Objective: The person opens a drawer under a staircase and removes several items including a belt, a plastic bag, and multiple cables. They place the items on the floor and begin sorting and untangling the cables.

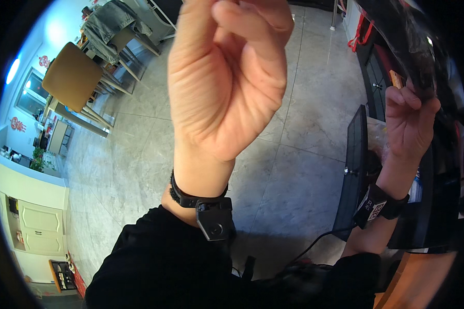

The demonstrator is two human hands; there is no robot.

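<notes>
Close to the camera, my left hand [232, 85] is raised with its palm towards me and its fingers curled. The top edge cuts off part of the fingers, so whether anything is between them cannot be seen. At the right, my right hand [408, 123] is lifted, its fingers pinching the lower end of a glossy black plastic sheet or bag [413, 42]. Each wrist wears a black strap with a device; the left wrist device [215, 220] is plain black, and the right wrist device [371, 206] bears printed marks.
Beside my right forearm stands a dark cabinet with an open glass door [352, 170]; items sit inside. A black cable [313, 243] runs near it. Grey floor tiles [294, 181] lie ahead. Upper left are a tan chair [73, 75] and a chair draped with a denim jacket [110, 29].
</notes>
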